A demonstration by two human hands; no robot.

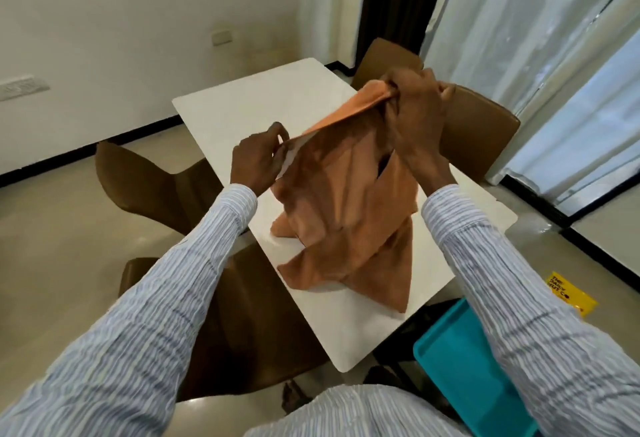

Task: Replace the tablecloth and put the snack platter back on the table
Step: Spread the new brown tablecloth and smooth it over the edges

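Head camera is showing the left hand point(254, 159) and right hand point(415, 114) each pinching the orange tablecloth point(349, 201) along its top edge, the rest draping onto the white table point(242, 104); being soft, light and limp, it is best gripped at corners.

— Where is there free room on the bench point(263, 97)?

— The far half of the white top is bare, and also a strip along the near corner. The orange cloth point(349, 201) takes the middle; its lower folds lie on the top, and both hands point(254, 159) lift its upper edge above it.

— What stands around the bench?

— Brown chairs point(138, 177) are close on the left side and on the right side point(481, 128), and one more at the near left. A teal tray point(460, 371) is just beside the near right corner, and a yellow packet point(571, 293) lies on the floor.
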